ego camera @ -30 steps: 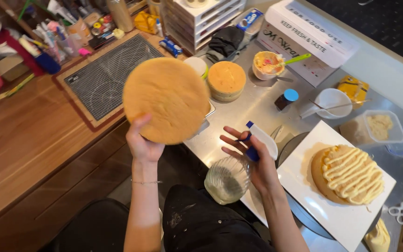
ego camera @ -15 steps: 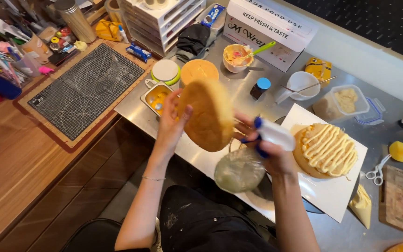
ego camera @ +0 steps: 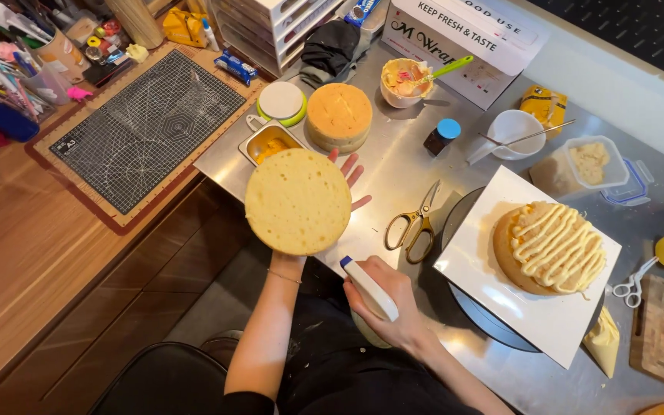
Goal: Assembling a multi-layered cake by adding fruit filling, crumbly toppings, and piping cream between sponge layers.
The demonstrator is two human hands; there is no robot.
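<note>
pale sponge disc (ego camera: 297,201) rests flat on left hand (ego camera: 347,180).

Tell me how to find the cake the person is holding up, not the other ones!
Start at the steel counter and go to its left edge, beside the gridded cutting mat. The held cake layer rests flat on the raised left hand. It is pale, bare and thin, unlike the browner sponge behind or the cream-striped cake on the white plate.
</note>
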